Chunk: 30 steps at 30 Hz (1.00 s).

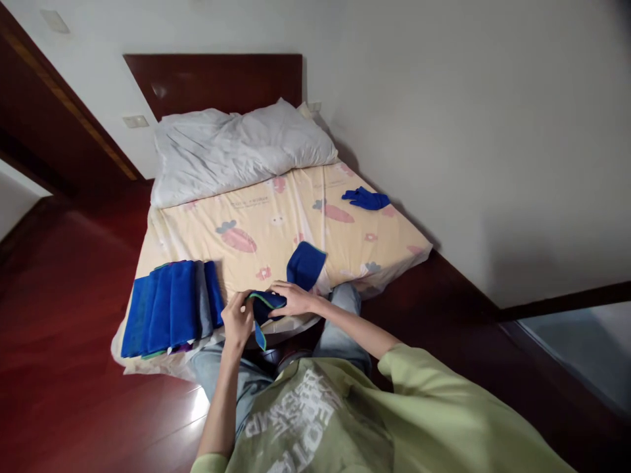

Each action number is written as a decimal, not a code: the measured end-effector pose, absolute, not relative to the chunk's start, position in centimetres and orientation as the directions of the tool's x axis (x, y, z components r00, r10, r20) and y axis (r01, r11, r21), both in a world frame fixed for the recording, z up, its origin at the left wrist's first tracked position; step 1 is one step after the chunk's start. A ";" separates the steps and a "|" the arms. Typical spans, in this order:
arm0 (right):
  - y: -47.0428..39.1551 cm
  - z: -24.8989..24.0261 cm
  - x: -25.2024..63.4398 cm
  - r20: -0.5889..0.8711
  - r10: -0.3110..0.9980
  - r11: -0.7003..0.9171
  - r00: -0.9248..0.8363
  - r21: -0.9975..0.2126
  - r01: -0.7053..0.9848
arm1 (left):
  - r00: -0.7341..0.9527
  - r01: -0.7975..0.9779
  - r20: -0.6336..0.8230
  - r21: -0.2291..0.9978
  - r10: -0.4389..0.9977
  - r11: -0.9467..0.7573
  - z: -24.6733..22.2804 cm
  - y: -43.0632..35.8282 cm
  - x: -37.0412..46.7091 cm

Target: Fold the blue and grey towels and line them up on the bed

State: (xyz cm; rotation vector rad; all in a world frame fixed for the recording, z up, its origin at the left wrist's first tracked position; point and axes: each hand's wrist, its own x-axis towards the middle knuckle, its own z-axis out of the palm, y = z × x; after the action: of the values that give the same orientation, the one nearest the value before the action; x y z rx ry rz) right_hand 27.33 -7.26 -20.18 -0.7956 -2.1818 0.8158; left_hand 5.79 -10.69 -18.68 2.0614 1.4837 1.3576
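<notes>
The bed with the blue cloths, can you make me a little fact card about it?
Left hand: pinches the green-edged cloth
Right hand: holds the other side of that cloth
Near right hand: a blue cloth on the bed
Folded cloths: lined up at the bed's left front corner, mostly blue, one grey
Crumpled cloth: blue, by the bed's right edge
Sheet: yellowish, with carrots and flowers
By the headboard: white bedding
</notes>
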 end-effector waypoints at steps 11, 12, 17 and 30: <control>-7.2 -15.6 26.0 0.566 0.801 0.597 -0.197 -0.779 0.190 | -0.097 0.606 0.421 0.744 0.902 -0.282 -15.7 -11.4 5.3; -7.4 -15.2 25.6 0.551 0.809 0.586 -0.205 -0.788 0.192 | -0.048 0.608 0.431 0.729 0.901 -0.316 -15.9 -11.3 5.4; -7.7 -14.9 23.9 0.450 0.793 0.578 -0.410 -0.769 0.273 | 0.068 0.585 0.500 0.681 0.863 -0.440 -16.0 -11.3 6.1; -0.5 -21.9 32.4 0.109 0.650 0.649 -0.752 -0.596 0.474 | -0.023 0.635 0.620 0.615 0.784 -0.468 -11.9 -13.1 2.4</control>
State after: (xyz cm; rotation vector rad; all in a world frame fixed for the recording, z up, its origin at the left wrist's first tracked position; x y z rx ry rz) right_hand 32.41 -0.48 -21.90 -0.8979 -2.5563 0.7932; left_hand 2.42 -13.07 -11.88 2.0859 1.5321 1.5030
